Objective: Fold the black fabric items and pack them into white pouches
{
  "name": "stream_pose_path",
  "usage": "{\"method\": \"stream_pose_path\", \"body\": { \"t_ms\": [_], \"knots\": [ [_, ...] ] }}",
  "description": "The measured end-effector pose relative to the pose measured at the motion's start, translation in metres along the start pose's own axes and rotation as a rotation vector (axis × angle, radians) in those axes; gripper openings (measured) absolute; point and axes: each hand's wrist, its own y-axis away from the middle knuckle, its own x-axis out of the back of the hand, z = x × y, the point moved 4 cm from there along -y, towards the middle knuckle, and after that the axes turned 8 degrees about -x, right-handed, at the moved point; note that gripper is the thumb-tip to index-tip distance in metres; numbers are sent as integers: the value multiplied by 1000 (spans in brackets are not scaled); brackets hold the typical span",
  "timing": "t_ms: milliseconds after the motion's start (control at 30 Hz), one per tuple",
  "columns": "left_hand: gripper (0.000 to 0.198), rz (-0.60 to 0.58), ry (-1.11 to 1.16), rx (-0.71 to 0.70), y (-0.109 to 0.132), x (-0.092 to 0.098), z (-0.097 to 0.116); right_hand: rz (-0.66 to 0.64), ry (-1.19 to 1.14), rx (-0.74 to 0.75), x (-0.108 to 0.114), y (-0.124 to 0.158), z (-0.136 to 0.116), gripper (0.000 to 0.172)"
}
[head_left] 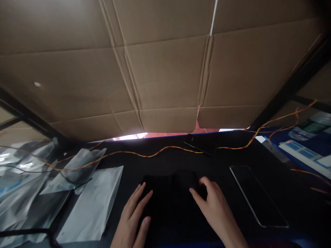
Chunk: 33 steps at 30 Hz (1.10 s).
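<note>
A black item (184, 181), soft-looking with a rounded upper edge, lies on the black table surface between my hands. It is so dark that its outline and kind are hard to make out. My left hand (136, 213) rests at its left side, fingers stretched and apart, fingertips touching the edge. My right hand (210, 196) has thumb and forefinger curled round the item's right edge, the other fingers tucked out of sight.
A phone (258, 196) lies to the right, and another dark flat device (200, 144) at the back. Clear plastic bags (90, 203) cover the left side. A red-yellow wire (160, 151) crosses behind my hands. Cardboard (165, 75) walls the back; a plastic bottle (311, 125) lies far right.
</note>
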Motion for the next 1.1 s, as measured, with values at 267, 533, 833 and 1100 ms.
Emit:
{"method": "stream_pose_path", "body": {
  "t_ms": [267, 533, 833, 1100],
  "knots": [
    [54, 11, 79, 47, 3, 5, 1, 89, 31, -43, 45, -12, -17, 31],
    [55, 55, -15, -33, -2, 5, 3, -237, -25, 415, 10, 26, -103, 41],
    [66, 45, -218, -193, -53, -21, 55, -206, 19, 426, -19, 25, -61, 57],
    [66, -17, -313, -229, -62, -65, 37, -262, 163, 393, -56, 38, -43, 75]
  ]
}}
